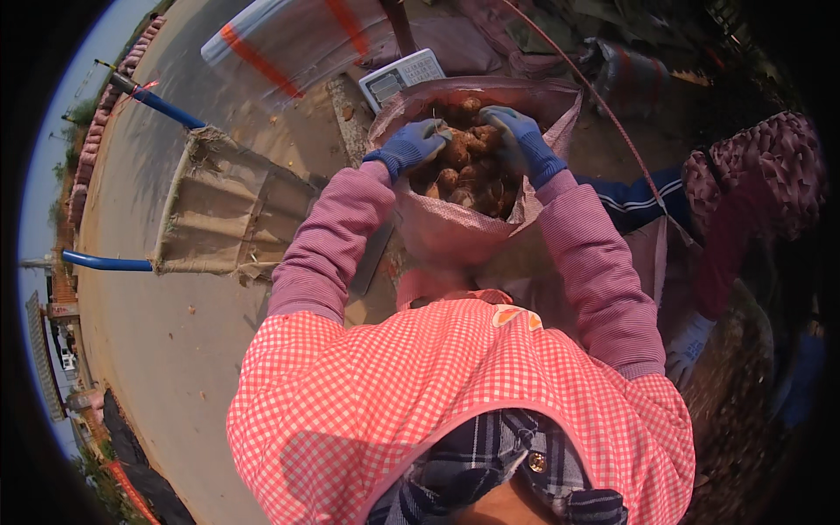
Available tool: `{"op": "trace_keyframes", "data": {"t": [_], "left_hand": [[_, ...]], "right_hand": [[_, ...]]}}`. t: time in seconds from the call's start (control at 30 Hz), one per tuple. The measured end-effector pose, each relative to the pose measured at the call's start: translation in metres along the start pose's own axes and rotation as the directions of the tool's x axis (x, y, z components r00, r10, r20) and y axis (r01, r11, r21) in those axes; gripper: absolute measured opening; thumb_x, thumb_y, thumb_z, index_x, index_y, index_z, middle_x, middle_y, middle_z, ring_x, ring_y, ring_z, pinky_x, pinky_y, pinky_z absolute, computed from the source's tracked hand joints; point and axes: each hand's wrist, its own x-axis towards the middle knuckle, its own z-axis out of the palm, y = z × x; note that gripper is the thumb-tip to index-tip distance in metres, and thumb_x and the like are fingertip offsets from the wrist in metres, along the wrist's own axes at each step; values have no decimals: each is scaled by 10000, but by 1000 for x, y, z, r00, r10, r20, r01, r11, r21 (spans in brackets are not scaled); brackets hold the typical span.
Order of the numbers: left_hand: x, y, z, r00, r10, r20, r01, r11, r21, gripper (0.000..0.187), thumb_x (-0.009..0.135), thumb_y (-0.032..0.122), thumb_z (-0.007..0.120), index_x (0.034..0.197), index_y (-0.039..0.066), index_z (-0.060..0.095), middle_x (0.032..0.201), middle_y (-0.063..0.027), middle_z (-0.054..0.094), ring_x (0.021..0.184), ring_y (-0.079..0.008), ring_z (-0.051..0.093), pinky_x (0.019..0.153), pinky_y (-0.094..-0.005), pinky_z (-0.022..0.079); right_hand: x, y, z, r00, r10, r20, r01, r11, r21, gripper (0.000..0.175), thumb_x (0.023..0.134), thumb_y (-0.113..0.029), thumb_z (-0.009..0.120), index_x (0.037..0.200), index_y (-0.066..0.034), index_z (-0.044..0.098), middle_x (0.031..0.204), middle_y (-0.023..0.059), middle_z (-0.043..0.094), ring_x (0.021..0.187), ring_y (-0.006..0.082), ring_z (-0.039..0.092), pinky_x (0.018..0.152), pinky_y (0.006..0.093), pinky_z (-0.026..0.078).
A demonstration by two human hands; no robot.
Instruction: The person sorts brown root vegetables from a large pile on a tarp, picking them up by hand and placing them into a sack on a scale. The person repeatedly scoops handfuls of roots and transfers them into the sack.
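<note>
In front of me a pink woven sack (453, 226) stands with its mouth spread wide, holding several brown, soil-covered tubers (469, 174) that look like taro. My left hand (415, 146), in a blue knitted glove with paler fingers, is inside the left rim with its fingertips at the tubers. Across from it, my right hand (515, 131), gloved alike, reaches over the right side of the pile, fingers bent down. Whether either hand grips a tuber is not clear, since the gloves cover the contact. Behind the sack's far left rim sits the keypad and display of a weighing scale (401, 77).
To the left is a blue-framed carrier with tan cloth (223, 203), beside the paved road (164, 341). A red rope (590, 85) slants down at the right. There another person's gloved hand (689, 348) hangs near a heap of tubers (728, 407). Clear wrapping with orange stripes (282, 46) lies beyond.
</note>
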Motion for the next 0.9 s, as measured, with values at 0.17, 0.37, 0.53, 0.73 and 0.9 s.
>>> {"op": "trace_keyframes", "data": {"t": [0.17, 0.37, 0.53, 0.73, 0.9], "left_hand": [[-4, -15, -16, 996, 76, 54, -82, 989, 122, 416, 955, 330, 591, 1276, 65, 592, 1139, -227, 653, 1089, -414, 609, 946, -448, 485], [-39, 29, -41, 989, 143, 46, -149, 971, 187, 537, 959, 371, 610, 1386, 58, 517, 1288, -209, 582, 1207, -349, 566, 1042, -405, 437], [-72, 105, -59, 934, 341, 104, -346, 937, 42, 501, 948, 302, 642, 1360, 32, 549, 1296, -191, 592, 1215, -293, 577, 1051, -378, 428], [-62, 233, 20, 690, 661, 297, -539, 742, -399, 442, 939, 163, 643, 1341, -4, 564, 1287, -161, 618, 1211, -257, 589, 1034, -349, 436], [-98, 359, 164, 280, 757, 590, -355, 653, -669, 435, 943, 100, 594, 1351, -39, 544, 1303, -143, 602, 1230, -213, 566, 1063, -343, 422]], "right_hand": [[-1, -45, 4, 879, 477, 10, -470, 862, 188, 314, 912, -174, 706, 1150, 28, 678, 1075, 61, 698, 949, 115, 626, 863, 234, 494], [-33, -137, -40, 889, 452, 71, -432, 778, 455, 367, 963, -179, 645, 1262, 34, 615, 1205, 79, 658, 1075, 127, 621, 975, 258, 478], [-147, -201, -118, 841, 539, -36, -442, 724, 529, 524, 1037, -344, 483, 1418, 16, 479, 1383, 135, 566, 1315, 241, 515, 1103, 386, 389], [-325, -293, -159, 674, 527, -517, -177, 795, 580, 618, 1044, -387, 444, 1496, 22, 341, 1491, 180, 443, 1380, 294, 444, 1130, 439, 375], [-483, -359, -175, 479, 227, -848, 66, 954, 293, 756, 987, -474, 556, 1501, 28, 319, 1464, 202, 456, 1338, 305, 487, 1112, 457, 423]]}}
